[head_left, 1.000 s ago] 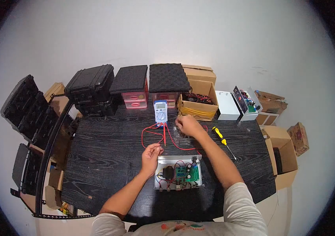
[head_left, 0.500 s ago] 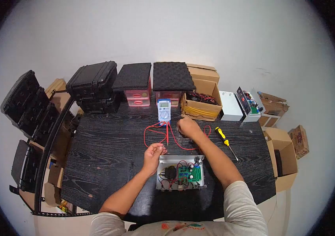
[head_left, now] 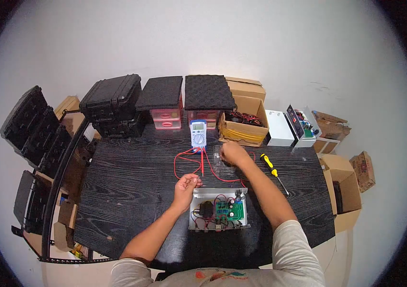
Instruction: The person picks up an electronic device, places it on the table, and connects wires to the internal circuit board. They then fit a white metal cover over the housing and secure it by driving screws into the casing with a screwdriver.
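My left hand is closed, fingertips pinched together, just above the upper left corner of an open metal case; what it pinches is too small to name. Inside the case are a green circuit board, a black block and thin wires. My right hand reaches over a clear compartment tray, its fingers bent down and partly hidden. A multimeter lies left of that hand, with red leads around it. Right of my right forearm lies a yellow and black screwdriver.
Along the back stand black cases, small red drawers under black foam, a cardboard box holding cables, a white case and an opened device. More cardboard boxes are beyond the right edge.
My right hand has shifted slightly to the right, showing more of the clear tray. My left hand stays nearly in place, still pinched.
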{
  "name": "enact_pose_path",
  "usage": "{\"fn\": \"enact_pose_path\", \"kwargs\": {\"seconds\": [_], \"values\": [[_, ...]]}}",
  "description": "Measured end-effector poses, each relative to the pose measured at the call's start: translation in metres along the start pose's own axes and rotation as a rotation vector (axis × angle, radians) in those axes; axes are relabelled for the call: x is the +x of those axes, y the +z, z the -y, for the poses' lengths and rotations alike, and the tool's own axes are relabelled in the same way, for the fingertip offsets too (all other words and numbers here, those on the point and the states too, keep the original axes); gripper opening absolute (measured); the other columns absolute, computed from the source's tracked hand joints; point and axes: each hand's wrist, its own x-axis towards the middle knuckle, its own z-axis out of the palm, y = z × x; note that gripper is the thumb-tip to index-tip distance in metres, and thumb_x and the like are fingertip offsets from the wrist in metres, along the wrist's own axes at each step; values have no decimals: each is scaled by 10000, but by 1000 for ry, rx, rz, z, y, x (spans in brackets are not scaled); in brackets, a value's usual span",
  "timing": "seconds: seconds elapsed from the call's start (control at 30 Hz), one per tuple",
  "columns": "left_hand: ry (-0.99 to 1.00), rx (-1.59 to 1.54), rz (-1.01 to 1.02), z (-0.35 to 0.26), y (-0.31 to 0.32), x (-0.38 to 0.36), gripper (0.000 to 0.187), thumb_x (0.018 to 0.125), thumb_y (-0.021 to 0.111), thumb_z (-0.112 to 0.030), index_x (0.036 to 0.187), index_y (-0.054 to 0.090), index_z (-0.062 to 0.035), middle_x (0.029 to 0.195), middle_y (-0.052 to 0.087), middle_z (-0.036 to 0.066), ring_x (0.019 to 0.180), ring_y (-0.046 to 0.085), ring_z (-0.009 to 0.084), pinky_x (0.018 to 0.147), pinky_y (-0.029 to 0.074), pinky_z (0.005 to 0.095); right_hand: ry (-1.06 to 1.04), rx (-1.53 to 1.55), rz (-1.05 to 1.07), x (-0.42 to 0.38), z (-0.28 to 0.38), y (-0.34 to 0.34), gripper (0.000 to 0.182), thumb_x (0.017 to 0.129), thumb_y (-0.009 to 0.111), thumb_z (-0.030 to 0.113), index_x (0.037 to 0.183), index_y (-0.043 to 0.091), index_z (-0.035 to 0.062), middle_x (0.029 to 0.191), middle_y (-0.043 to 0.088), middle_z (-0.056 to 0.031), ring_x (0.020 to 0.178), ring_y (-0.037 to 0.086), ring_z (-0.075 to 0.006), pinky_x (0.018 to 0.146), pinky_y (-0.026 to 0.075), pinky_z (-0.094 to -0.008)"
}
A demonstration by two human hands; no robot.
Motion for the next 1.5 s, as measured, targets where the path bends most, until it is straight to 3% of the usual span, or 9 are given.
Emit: {"fn": "enact_pose_path", "kwargs": {"seconds": [0.2, 0.3, 0.5, 0.6, 0.7, 0.73, 0.93, 1.17, 1.5], "values": [[60, 95, -8, 0, 6, -4, 132, 1056, 627, -101, 1162, 652, -27, 1034, 720, 69, 954, 696, 147, 901, 564, 304, 40, 50, 60, 9, -7, 12, 142, 814, 679, 101, 856, 776, 6, 989, 736, -285, 954, 731, -435, 877, 593, -511], [171, 253, -17, 3, 9, -10, 143, 1053, 630, -93, 1169, 657, -13, 1059, 726, 67, 992, 696, 129, 904, 548, 282, 22, -52, 6, 6, -4, 15, 90, 790, 724, 120, 827, 783, 62, 862, 747, -211, 893, 727, -397, 852, 587, -476], [243, 374, -17, -6, 16, -18, 135, 1040, 641, -64, 1165, 658, -17, 1061, 730, 64, 1000, 684, 118, 903, 532, 268, -1, 3, 133, 5, 0, 6, 159, 807, 698, 138, 883, 751, 9, 876, 734, -237, 856, 716, -414, 818, 583, -486], [274, 343, -38, -3, 16, -18, 162, 1032, 651, -57, 1190, 646, -21, 1069, 730, 64, 1006, 681, 117, 900, 530, 265, -35, 296, 17, -16, 32, -38, 111, 839, 688, 97, 884, 710, -1, 824, 743, -169, 747, 718, -293, 716, 579, -399], [304, 324, -57, 2, 13, -17, 197, 1020, 668, -49, 1213, 635, -27, 1075, 732, 65, 999, 683, 118, 898, 528, 265, -154, 909, 219, -38, 53, -38, 70, 878, 690, 55, 932, 675, 14, 797, 731, -63, 705, 669, -125, 657, 532, -276], [314, 320, -61, 2, 14, -17, 208, 1016, 674, -46, 1219, 631, -28, 1077, 733, 65, 994, 684, 118, 897, 528, 264, -121, 1076, 350, -51, 68, -48, 64, 905, 681, 26, 967, 665, 26, 835, 719, 5, 723, 614, -25, 644, 489, -209], [362, 469, -44, -6, 17, -23, 207, 991, 718, -78, 1179, 662, -12, 1086, 741, 85, 1005, 702, 145, 899, 553, 306, -123, 1146, 323, -76, 92, -30, 39, 930, 695, 74, 948, 672, 49, 819, 695, 22, 710, 588, -17, 623, 474, -203], [413, 548, -55, -2, 12, -23, 193, 994, 724, -99, 1163, 673, -21, 1073, 746, 82, 1002, 696, 142, 894, 536, 294, -107, 1317, 362, -76, 88, -13, 63, 999, 644, 75, 1040, 623, 33, 919, 752, -50, 705, 653, -57, 626, 520, -216], [492, 600, -60, -8, 17, -23, 167, 965, 751, -101, 1109, 722, -23, 1049, 727, 108, 969, 714, 196, 859, 561, 324, -70, 1402, 345, -82, 92, -15, 68, 1028, 635, 100, 1037, 609, 38, 935, 745, -47, 723, 654, -72, 649, 524, -219]]}}
